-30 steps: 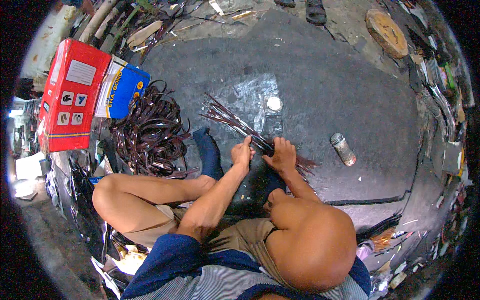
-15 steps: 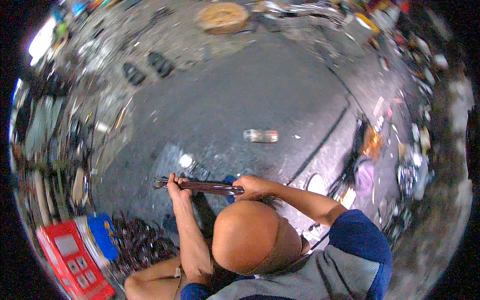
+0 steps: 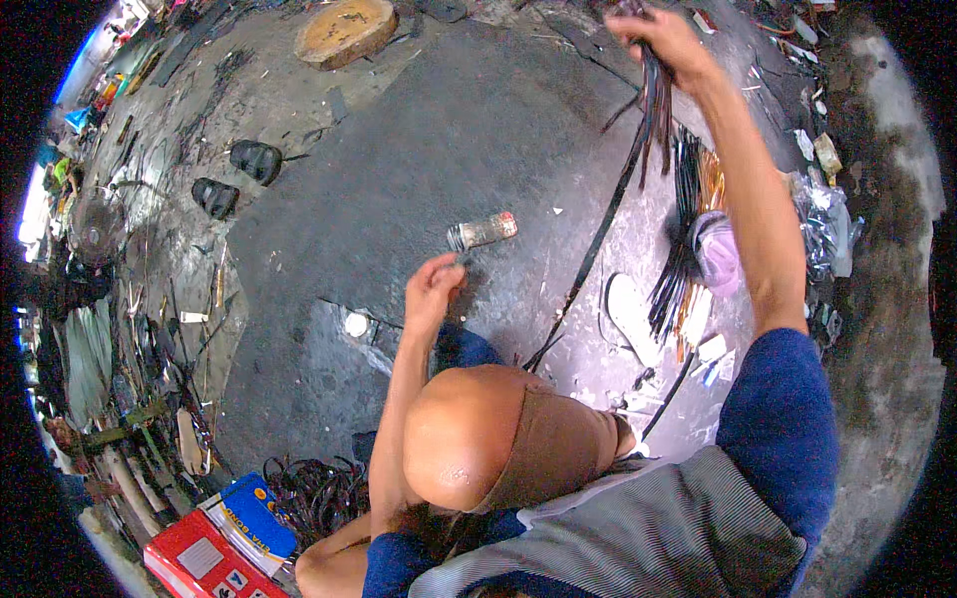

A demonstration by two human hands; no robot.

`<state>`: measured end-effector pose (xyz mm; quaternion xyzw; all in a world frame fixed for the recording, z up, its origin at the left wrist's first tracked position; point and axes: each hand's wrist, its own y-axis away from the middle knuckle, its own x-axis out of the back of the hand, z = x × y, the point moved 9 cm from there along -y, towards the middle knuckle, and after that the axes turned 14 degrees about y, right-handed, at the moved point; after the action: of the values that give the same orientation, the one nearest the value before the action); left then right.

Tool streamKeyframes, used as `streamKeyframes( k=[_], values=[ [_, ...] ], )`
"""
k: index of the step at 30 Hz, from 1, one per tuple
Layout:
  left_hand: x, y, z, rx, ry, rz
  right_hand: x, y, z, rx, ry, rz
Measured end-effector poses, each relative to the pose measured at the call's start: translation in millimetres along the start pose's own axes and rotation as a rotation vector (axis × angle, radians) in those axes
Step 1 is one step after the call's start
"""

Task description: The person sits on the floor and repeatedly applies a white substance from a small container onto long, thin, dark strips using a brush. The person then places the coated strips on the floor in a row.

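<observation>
My right hand [image 3: 660,42] is raised far out at the upper right, its fingers wrapped around a bundle of thin dark-brown strips [image 3: 653,115] whose ends hang down. My left hand [image 3: 433,289] is over the dark mat, fingers loosely bent and apart, with nothing visible in it. Its fingertips are close to the left end of a small clear cylindrical container [image 3: 483,231] lying on its side; I cannot tell whether they touch. Below the hands is my bare bent knee [image 3: 464,439].
Right: black strips [image 3: 678,234], a lavender cloth item [image 3: 718,251] and a white slipper [image 3: 626,309]. A long dark strap [image 3: 588,269] crosses the floor. Left: black sandals [image 3: 255,161]. Top: a round wood slab [image 3: 344,35]. Lower left: a red box [image 3: 204,553] and tangled dark strips [image 3: 319,493].
The strip bundle, earlier held level between both hands, has gone up and right with my right hand. My left hand has let go and moved up and right, near the container.
</observation>
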<state>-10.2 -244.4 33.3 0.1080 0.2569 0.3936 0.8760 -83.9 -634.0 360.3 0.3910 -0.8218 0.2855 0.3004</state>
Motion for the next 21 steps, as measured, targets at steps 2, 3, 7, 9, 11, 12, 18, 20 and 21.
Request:
streamKeyframes(
  k=[2, 3, 7, 9, 11, 12, 18, 20, 21],
  values=[
    [41.0, 14.7, -43.0, 0.068, -0.025, 0.088, 15.9, -35.9, 66.8, -0.34, -0.047, 0.091],
    [63.5, 26.6, -64.0, 0.098, -0.029, 0.157, 12.4, -43.6, 81.6, -0.375, -0.09, 0.135],
    [96.3, 47.5, -119.6, 0.213, -0.001, 0.296, -2.7, -40.4, 189.3, -0.439, 0.691, 0.404],
    [112.9, 43.2, -131.6, 0.209, 0.071, 0.346, -97.1, -11.5, 172.9, -0.292, 0.706, 0.341],
    [129.6, 34.8, -133.6, 0.198, 0.121, 0.376, -243.1, 34.7, 136.4, 0.051, 0.66, -0.165],
    [131.1, 37.1, -129.8, 0.2, 0.129, 0.398, -293.7, 73.2, 107.5, 0.203, 0.649, -0.28],
    [89.5, 13.0, -102.4, 0.204, 0.3, 0.303, -396.0, 156.8, 124.4, 0.087, 0.743, -0.509],
    [94.0, 25.9, -86.9, 0.234, 0.297, 0.345, -390.4, 186.4, 60.7, -0.15, 0.361, -0.393],
    [75.9, 25.7, -89.3, 0.288, 0.284, 0.332, -376.6, 210.3, 51.0, -0.18, 0.28, -0.313]
  ],
)
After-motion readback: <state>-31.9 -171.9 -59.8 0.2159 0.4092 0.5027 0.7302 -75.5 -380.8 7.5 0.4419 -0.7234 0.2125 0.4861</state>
